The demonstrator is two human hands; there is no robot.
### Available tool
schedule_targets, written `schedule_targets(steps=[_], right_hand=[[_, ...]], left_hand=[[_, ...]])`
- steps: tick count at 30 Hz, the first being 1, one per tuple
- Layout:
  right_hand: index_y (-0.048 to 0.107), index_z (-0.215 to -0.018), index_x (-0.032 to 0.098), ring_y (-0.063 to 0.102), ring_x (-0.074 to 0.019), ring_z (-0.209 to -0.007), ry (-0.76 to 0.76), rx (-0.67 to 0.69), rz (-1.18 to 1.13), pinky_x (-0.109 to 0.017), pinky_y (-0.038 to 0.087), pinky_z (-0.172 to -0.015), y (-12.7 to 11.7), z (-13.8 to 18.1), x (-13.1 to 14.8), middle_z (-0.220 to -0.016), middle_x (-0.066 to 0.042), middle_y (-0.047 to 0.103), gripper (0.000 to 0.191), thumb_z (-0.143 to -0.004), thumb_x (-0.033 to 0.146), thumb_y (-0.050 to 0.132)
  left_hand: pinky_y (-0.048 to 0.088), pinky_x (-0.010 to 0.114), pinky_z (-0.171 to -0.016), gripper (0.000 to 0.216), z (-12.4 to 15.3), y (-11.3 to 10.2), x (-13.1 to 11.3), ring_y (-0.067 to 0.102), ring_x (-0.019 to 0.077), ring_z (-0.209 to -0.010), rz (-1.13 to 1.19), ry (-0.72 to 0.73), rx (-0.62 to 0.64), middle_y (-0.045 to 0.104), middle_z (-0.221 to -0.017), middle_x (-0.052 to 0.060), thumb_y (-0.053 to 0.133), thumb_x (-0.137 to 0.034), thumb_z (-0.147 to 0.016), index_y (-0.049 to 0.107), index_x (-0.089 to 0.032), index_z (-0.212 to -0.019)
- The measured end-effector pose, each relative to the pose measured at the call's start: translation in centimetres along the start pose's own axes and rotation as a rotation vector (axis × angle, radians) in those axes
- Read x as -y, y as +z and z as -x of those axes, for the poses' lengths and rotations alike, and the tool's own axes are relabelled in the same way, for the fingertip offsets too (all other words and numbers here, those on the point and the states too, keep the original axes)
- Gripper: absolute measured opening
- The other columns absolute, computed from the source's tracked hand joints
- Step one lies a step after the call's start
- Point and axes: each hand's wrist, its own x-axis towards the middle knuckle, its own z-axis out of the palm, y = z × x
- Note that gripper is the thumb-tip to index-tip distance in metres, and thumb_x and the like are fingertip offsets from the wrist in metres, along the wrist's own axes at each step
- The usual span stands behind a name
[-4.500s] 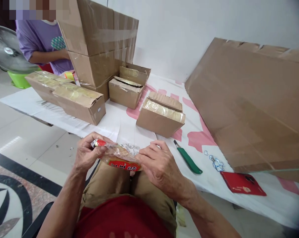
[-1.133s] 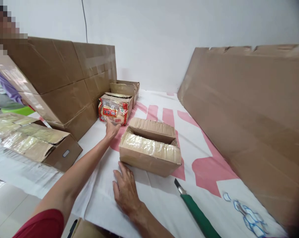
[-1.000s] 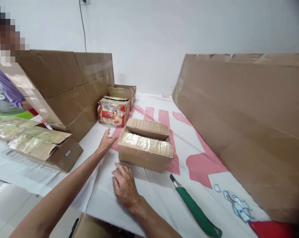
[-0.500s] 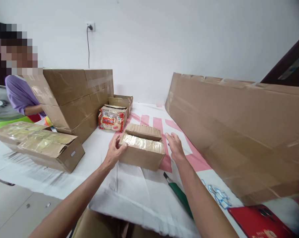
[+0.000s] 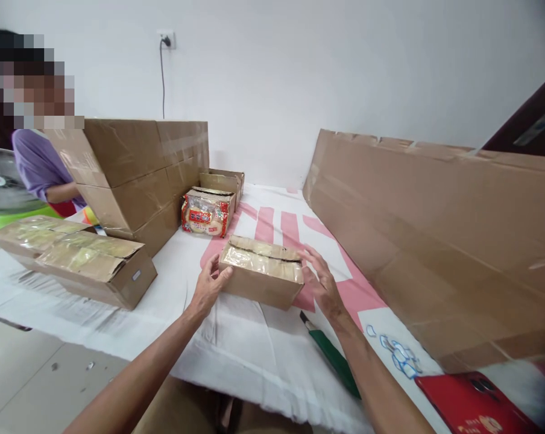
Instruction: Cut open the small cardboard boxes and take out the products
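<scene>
Both hands, the left hand [image 5: 209,288] and the right hand [image 5: 321,283], clamp the small taped carton [image 5: 261,274] at frame centre (flaps folded), which may slip if the grip loosens.

Red phone [image 5: 474,405] cut off by bottom edge; co-worker's face blurred.

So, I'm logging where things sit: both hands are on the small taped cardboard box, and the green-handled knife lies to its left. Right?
Not quite. In the head view both the left hand and right hand are on the small taped cardboard box, but the green-handled knife lies to its right, nearer the person.
</scene>
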Motion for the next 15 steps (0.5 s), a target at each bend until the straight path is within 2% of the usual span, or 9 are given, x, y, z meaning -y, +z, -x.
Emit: schedule_targets(steps=[2, 3, 6, 8, 12, 15], right_hand=[[0.059, -0.145, 0.029, 0.031, -0.0327, -0.156, 0.080, -0.012, -0.065, -0.054, 0.033, -0.123, -0.2, 0.8, -0.8, -0.168, -0.010, 0.037, 0.073, -0.089, 0.076, 0.057], [0.052, -0.151, 0.030, 0.030, -0.0335, -0.157, 0.136, 0.012, -0.113, -0.054, 0.037, -0.121, -0.2, 1.2, -1.3, -0.170, -0.010, 0.034, 0.079, -0.087, 0.077, 0.060], [0.038, -0.160, 0.034, 0.036, -0.0340, -0.154, 0.275, 0.115, -0.264, -0.053, 0.042, -0.118, 0.5, 1.9, -2.4, -0.169, -0.009, 0.036, 0.085, -0.089, 0.073, 0.062], [0.035, -0.161, 0.036, 0.042, -0.0327, -0.151, 0.293, 0.152, -0.335, -0.052, 0.043, -0.118, 1.6, 2.0, -2.6, -0.167, -0.007, 0.042, 0.081, -0.092, 0.069, 0.061], [0.037, -0.160, 0.036, 0.046, -0.0323, -0.148, 0.233, 0.168, -0.373, -0.053, 0.044, -0.117, 5.7, 0.3, -1.1, -0.165, -0.008, 0.044, 0.081, -0.091, 0.067, 0.065], [0.038, -0.160, 0.034, 0.046, -0.0314, -0.147, 0.196, 0.227, -0.433, -0.052, 0.045, -0.116, 10.5, -2.7, 0.8, -0.164, -0.009, 0.045, 0.083, -0.089, 0.064, 0.068]], left_hand=[[0.047, 0.047, -0.109, 0.087, 0.6, -0.5, 0.8, 0.054, 0.0355, -0.137, -0.062, -0.014, -0.047, 0.057, -0.148, 0.020, 0.083, -0.057, -0.070, 0.056, -0.017, -0.142], [0.048, 0.047, -0.106, 0.087, 0.9, -0.7, 1.2, 0.054, 0.0361, -0.137, -0.092, -0.029, -0.062, 0.055, -0.149, 0.020, 0.083, -0.056, -0.069, 0.055, -0.017, -0.142], [0.053, 0.045, -0.095, 0.083, 1.8, -1.2, 2.3, 0.060, 0.0348, -0.124, -0.132, -0.069, -0.042, 0.058, -0.145, 0.022, 0.082, -0.053, -0.069, 0.058, -0.016, -0.139], [0.055, 0.044, -0.092, 0.073, 1.9, -1.5, 2.7, 0.065, 0.0315, -0.112, -0.113, -0.041, -0.034, 0.064, -0.136, 0.019, 0.081, -0.050, -0.069, 0.064, -0.015, -0.131], [0.055, 0.044, -0.094, 0.061, 0.3, -3.7, 2.9, 0.068, 0.0290, -0.105, -0.075, 0.028, -0.155, 0.071, -0.122, 0.016, 0.078, -0.046, -0.070, 0.067, -0.015, -0.121], [0.052, 0.046, -0.103, 0.065, -2.2, -6.5, 3.0, 0.065, 0.0311, -0.118, -0.062, 0.051, -0.290, 0.067, -0.129, 0.016, 0.076, -0.045, -0.073, 0.060, -0.016, -0.130]])
